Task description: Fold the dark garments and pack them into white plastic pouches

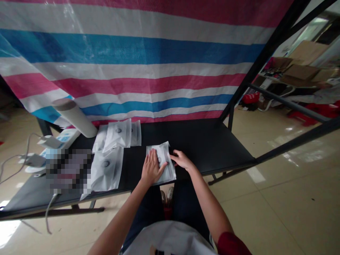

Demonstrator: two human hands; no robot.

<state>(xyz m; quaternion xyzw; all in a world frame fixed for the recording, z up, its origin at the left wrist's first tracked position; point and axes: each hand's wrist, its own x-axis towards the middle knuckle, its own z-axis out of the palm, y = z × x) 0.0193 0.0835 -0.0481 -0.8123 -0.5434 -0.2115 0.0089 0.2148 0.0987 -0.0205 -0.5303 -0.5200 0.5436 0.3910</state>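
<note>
A frosted white zip bag (166, 173) lies on the black bench top, near its front edge. My left hand (151, 166) presses flat on the bag, fingers stretched forward and thumb out to the right, covering part of its round dark mark. At the bag's right edge is my right hand (182, 159), its fingers partly bent and spread, with the fingertips at or just beside the bag; whether they touch it I cannot tell. Nothing shows in the right hand's grasp. To the left lie several similar bags, among them a front bag (107, 168) and an upper bag (118, 132).
A white bottle with a brown cap (75, 117) stands at the back left, beside a power strip (67, 138) with plugged-in chargers and cables. A blurred-out item lies in front of them. Striped sheeting (148, 53) hangs behind the bench (204, 141); a black metal frame (292, 109) runs along the right.
</note>
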